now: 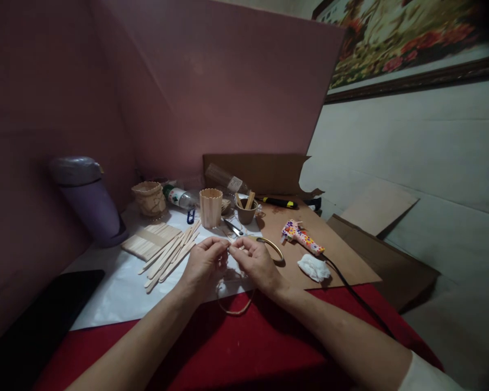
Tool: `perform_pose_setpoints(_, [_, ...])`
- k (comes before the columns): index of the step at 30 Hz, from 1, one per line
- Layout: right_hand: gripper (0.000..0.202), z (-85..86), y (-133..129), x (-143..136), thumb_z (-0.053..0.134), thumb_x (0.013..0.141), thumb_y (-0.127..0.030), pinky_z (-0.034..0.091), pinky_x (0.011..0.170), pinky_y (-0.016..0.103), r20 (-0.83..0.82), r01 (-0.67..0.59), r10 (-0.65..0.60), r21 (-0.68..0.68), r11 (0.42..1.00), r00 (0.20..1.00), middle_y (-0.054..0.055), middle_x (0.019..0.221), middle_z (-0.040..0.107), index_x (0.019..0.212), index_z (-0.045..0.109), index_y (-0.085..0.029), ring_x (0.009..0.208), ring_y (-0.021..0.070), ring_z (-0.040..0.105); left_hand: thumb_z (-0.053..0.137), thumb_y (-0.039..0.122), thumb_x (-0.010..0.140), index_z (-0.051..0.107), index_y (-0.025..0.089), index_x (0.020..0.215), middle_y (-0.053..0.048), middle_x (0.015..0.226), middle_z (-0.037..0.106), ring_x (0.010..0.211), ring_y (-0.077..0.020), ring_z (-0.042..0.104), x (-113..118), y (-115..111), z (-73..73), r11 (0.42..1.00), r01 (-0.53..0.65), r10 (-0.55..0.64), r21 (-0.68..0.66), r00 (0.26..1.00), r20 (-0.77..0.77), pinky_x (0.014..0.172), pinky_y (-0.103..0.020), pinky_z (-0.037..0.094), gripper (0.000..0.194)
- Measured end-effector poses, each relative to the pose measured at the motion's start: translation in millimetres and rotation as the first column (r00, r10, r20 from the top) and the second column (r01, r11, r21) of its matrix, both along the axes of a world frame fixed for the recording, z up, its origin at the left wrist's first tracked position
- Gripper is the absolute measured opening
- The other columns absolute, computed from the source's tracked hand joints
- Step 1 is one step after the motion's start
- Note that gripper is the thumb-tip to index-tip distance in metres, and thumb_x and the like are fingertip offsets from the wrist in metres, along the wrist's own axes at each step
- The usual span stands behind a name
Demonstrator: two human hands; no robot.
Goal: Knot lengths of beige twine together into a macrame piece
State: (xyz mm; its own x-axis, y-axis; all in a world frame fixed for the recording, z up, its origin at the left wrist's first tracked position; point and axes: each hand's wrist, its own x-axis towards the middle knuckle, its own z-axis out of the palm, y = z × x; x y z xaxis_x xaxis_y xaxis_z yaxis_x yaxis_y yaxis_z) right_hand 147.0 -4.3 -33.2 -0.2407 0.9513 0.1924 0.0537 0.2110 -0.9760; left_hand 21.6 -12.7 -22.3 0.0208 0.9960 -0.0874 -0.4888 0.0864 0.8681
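Note:
My left hand [207,263] and my right hand [256,262] meet fingertip to fingertip over the front of the white sheet, both pinching a thin twine [235,313]. A loop of it hangs below them over the red cloth. Wooden craft sticks [171,259] lie loose to the left of my left hand, beside a banded bundle of sticks [146,243]. Behind my hands stands a cup made of sticks [211,208], with scissors [233,228] at its right. A round hoop [277,248] lies just behind my right hand.
A patterned glue gun [301,237] with a black cord and a crumpled white tissue [313,267] rest on cardboard [346,263] at right. Behind are a small pot [246,213], a yellow-black cutter [280,202], plastic bottles [181,196] and a decorated pot [149,200]. A purple tumbler [90,203] stands left.

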Motion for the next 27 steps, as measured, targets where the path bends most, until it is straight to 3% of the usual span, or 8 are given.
perform_pose_setpoints(4, [0.022, 2.7, 6.5, -4.6, 0.060, 0.074, -0.036, 0.024, 0.042, 0.020, -0.046, -0.011, 0.011, -0.002, 1.000, 0.999, -0.007, 0.049, 0.040, 0.065, 0.052, -0.017, 0.044, 0.0063, 0.033, 0.074, 0.028, 0.060, 0.058, 0.015, 0.064, 0.006, 0.045, 0.045, 0.042, -0.0058, 0.037, -3.2, 0.0, 0.5, 1.000, -0.020, 0.020, -0.004, 0.999, -0.037, 0.041, -0.018, 0.027, 0.021])
perform_pose_setpoints(12, [0.015, 23.4, 12.3, -17.5, 0.056, 0.069, -0.027, 0.021, 0.035, 0.019, -0.062, -0.085, 0.073, -0.208, 0.974, 0.995, -0.009, 0.041, 0.040, 0.061, 0.047, -0.018, 0.034, 0.0057, 0.031, 0.080, 0.031, 0.052, 0.063, 0.012, 0.067, 0.005, 0.049, 0.049, 0.043, -0.0048, 0.039, -9.8, 2.2, 6.9, 0.995, -0.100, 0.100, 0.010, 0.995, -0.014, 0.042, -0.018, 0.026, 0.030])
perform_pose_setpoints(14, [0.017, 30.1, 16.7, -15.0, 0.054, 0.072, -0.028, 0.025, 0.038, 0.020, 0.026, -0.075, 0.079, -0.135, 0.988, 0.997, -0.007, 0.043, 0.041, 0.060, 0.048, -0.018, 0.038, 0.0068, 0.035, 0.081, 0.031, 0.051, 0.063, 0.012, 0.067, 0.005, 0.049, 0.049, 0.043, -0.0047, 0.039, -11.9, 2.7, 9.0, 0.994, -0.105, 0.105, 0.013, 0.994, -0.007, 0.043, -0.018, 0.026, 0.030])
perform_pose_setpoints(16, [0.024, 38.3, 23.4, -5.3, 0.050, 0.079, -0.031, 0.032, 0.047, 0.022, 0.215, -0.040, 0.026, 0.060, 0.997, 0.976, -0.002, 0.051, 0.048, 0.060, 0.054, -0.016, 0.048, 0.0092, 0.044, 0.080, 0.030, 0.052, 0.062, 0.012, 0.066, 0.004, 0.050, 0.051, 0.045, -0.0051, 0.041, -14.3, 3.1, 10.7, 0.992, -0.127, 0.127, 0.006, 0.992, -0.022, 0.044, -0.018, 0.028, 0.029])
perform_pose_setpoints(19, [0.021, 48.1, 33.3, 18.7, 0.045, 0.081, -0.020, 0.037, 0.065, 0.026, 0.545, 0.060, -0.276, 0.379, 0.923, 0.792, 0.007, 0.077, 0.063, 0.069, 0.062, -0.015, 0.075, 0.0154, 0.055, 0.076, 0.029, 0.056, 0.062, 0.012, 0.065, 0.000, 0.060, 0.060, 0.053, -0.0067, 0.047, -17.3, 3.3, 12.5, 0.989, -0.150, 0.149, -0.012, 0.985, -0.084, 0.046, -0.018, 0.030, 0.024])
perform_pose_setpoints(22, [0.019, 44.4, 37.2, 39.6, 0.046, 0.080, -0.018, 0.035, 0.063, 0.028, 0.832, -0.040, -0.274, 0.334, 0.942, 0.483, 0.012, 0.081, 0.065, 0.075, 0.064, -0.014, 0.075, 0.0188, 0.057, 0.072, 0.027, 0.059, 0.061, 0.012, 0.063, -0.005, 0.072, 0.067, 0.057, -0.0073, 0.049, -18.1, 3.8, 11.5, 0.989, -0.139, 0.131, -0.040, 0.979, -0.157, 0.045, -0.017, 0.030, 0.019])
perform_pose_setpoints(24, [0.017, 35.7, 37.3, 45.7, 0.051, 0.079, -0.023, 0.033, 0.061, 0.030, 0.910, -0.066, -0.268, 0.302, 0.951, 0.316, 0.016, 0.086, 0.066, 0.082, 0.063, -0.012, 0.078, 0.0224, 0.058, 0.069, 0.024, 0.062, 0.061, 0.011, 0.063, -0.005, 0.069, 0.066, 0.053, -0.0063, 0.048, -18.1, 4.8, 9.9, 0.989, -0.132, 0.117, -0.064, 0.973, -0.198, 0.044, -0.016, 0.029, 0.015])
perform_pose_setpoints(27, [0.019, 26.2, 37.2, 46.0, 0.050, 0.079, -0.024, 0.031, 0.060, 0.030, 0.934, -0.075, -0.244, 0.272, 0.959, 0.260, 0.014, 0.088, 0.066, 0.091, 0.060, -0.013, 0.077, 0.0224, 0.059, 0.063, 0.020, 0.066, 0.059, 0.011, 0.063, -0.002, 0.062, 0.060, 0.047, -0.0049, 0.043, -21.9, 6.4, 12.8, 0.993, -0.080, 0.063, -0.091, 0.982, -0.176, 0.040, -0.015, 0.026, 0.010])
